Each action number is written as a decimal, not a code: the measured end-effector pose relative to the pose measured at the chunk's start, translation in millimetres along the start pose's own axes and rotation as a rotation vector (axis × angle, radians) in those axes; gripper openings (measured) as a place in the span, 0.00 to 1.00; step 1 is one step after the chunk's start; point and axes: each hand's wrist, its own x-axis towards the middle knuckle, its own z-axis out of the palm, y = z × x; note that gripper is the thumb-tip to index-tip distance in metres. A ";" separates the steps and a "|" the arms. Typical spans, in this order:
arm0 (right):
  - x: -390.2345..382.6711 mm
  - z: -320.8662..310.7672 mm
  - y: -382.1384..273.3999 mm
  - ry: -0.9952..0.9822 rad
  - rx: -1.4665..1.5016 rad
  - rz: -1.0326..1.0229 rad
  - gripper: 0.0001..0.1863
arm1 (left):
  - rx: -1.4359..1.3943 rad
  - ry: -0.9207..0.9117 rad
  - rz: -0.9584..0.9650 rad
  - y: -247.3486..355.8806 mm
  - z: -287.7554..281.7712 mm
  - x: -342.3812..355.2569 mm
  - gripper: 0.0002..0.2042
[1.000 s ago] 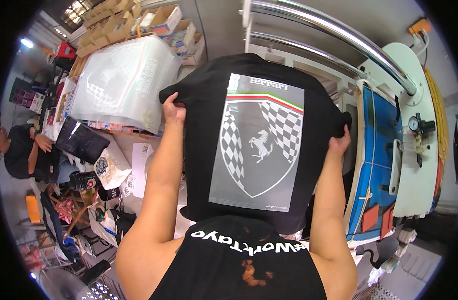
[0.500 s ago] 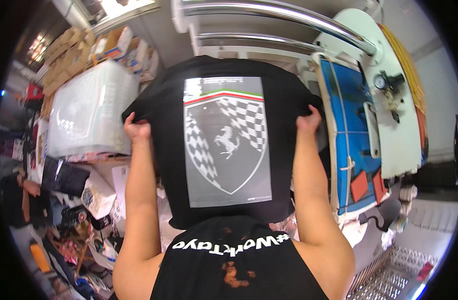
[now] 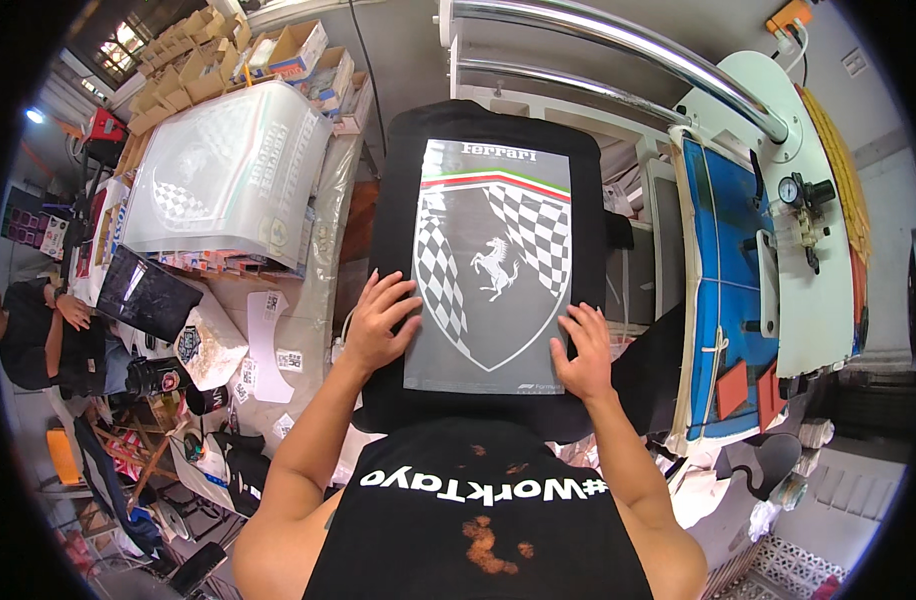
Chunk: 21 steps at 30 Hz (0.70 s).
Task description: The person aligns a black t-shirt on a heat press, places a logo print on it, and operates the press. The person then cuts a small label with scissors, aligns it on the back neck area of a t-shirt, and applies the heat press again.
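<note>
A black T-shirt (image 3: 390,215) lies spread on a board in front of me, its fabric reaching over the edges. On its front is a grey printed sheet (image 3: 493,335) with a white shield outline, checkered flags, a prancing horse and green and red stripes across the top. My left hand (image 3: 380,322) rests open, fingers spread, at the sheet's lower left edge. At the lower right edge, my right hand (image 3: 585,355) also lies open and flat, its fingers touching the sheet's border. Neither hand grips anything.
A blue press plate (image 3: 723,270) and a white press head (image 3: 813,270) with a gauge (image 3: 791,188) stand at right. Chrome bars (image 3: 618,40) cross the far side. Similar printed sheets (image 3: 223,165) lie stacked at left, near cardboard boxes (image 3: 193,60). Another person's hand (image 3: 75,311) shows far left.
My hands have let go of the shirt's upper sides and come down and inward onto the lower edges of the sheet. The shirt now lies flatter, and the view has shifted.
</note>
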 end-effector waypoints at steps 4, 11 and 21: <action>-3.9 3.3 -5.1 -0.009 -0.029 0.005 0.19 | 0.055 -0.027 0.002 0.0 1.7 1.3 0.11; -6.8 6.2 -3.9 0.010 -0.043 -0.004 0.18 | 0.052 -0.010 0.027 -1.7 3.0 -1.7 0.11; -7.0 5.3 -6.2 -0.001 -0.042 0.016 0.18 | 0.051 -0.019 0.024 0.1 2.0 -1.7 0.11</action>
